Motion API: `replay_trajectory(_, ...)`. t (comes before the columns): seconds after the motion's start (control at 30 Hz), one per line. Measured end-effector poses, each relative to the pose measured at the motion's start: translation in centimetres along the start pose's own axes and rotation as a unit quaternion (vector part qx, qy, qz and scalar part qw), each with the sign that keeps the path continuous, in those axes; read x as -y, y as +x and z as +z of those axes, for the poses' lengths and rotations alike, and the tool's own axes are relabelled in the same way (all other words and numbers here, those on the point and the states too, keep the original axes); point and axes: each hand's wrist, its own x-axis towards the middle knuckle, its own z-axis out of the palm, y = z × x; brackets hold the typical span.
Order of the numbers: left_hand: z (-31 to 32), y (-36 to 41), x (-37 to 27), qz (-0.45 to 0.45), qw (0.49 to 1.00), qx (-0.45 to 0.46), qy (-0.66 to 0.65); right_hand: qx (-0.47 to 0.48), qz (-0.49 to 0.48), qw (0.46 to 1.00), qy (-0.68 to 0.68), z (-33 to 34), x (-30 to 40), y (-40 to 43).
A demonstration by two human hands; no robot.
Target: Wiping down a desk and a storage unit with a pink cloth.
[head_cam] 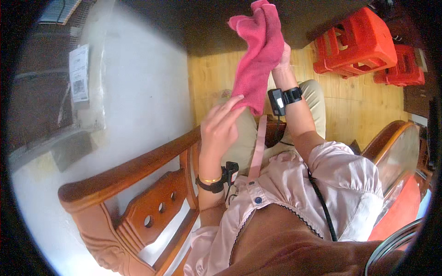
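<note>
A pink cloth (257,65), perhaps a small towel, hangs in loose folds over my lap, in front of a dark surface. My right hand (285,57) grips it along its right side, and the fingers of that hand are mostly hidden behind the fabric. At the lower left corner of the cloth, the fingers of my left hand (221,126) hold its edge, one fingertip lying on the front face. Each wrist carries a black strap with a small box, and a gold bracelet (210,180) circles the left one.
To the left stands a carved wooden armrest (131,165) against a white wall (145,76). Two red plastic stools, one nearer (359,43) and one farther (402,65), are on the wood-look floor (359,107). A round-edged wooden piece (393,148) stands at right.
</note>
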Motion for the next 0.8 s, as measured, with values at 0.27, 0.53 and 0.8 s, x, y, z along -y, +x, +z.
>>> replay_trajectory(0.27, -2.4, 0.4, -4.3, 0.029, 0.998, -0.038, -0.04, 0.021, 0.035, 0.999, 0.003, 3.1, -0.1, -0.6)
replay_trajectory(0.53, -2.5, 2.9, -5.2, 0.078, 0.995, 0.011, -0.058, -0.046, 0.098, 0.994, -0.005, 2.7, -4.0, -3.5)
replay_trajectory(0.8, -1.7, 4.0, -1.1, -0.016, 0.986, -0.038, -0.164, -0.131, 0.127, 0.983, -0.014, -1.2, -6.0, -4.5)
